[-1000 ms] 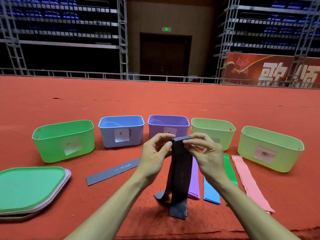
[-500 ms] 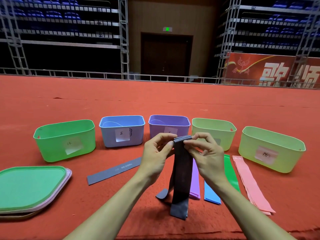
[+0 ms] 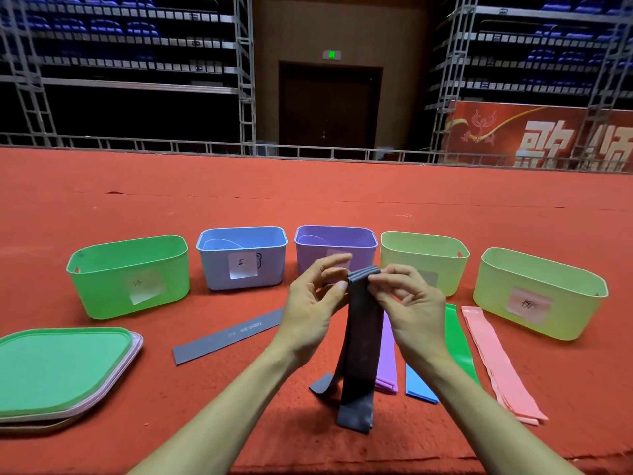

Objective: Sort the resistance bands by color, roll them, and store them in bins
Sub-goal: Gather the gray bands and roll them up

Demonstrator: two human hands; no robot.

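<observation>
My left hand (image 3: 313,303) and my right hand (image 3: 409,303) pinch the folded top end of a grey resistance band (image 3: 361,354), which hangs down to the red carpet. A second grey band (image 3: 227,335) lies flat to the left. Purple (image 3: 388,358), blue (image 3: 419,385), green (image 3: 459,341) and pink (image 3: 496,358) bands lie on the carpet under and to the right of my right arm. Five bins stand in a row behind: green (image 3: 128,275), blue (image 3: 241,257), purple (image 3: 335,245), pale green (image 3: 424,257) and another pale green (image 3: 539,291).
A stack of lids (image 3: 61,370), green on top of pink, lies at the near left. Red carpet (image 3: 308,193) stretches far behind the bins to a low metal railing (image 3: 205,145). The carpet's front edge runs just below my forearms.
The hanging grey band's lower end has risen slightly and its top fold is tighter between my fingers. My hands stay in about the same place.
</observation>
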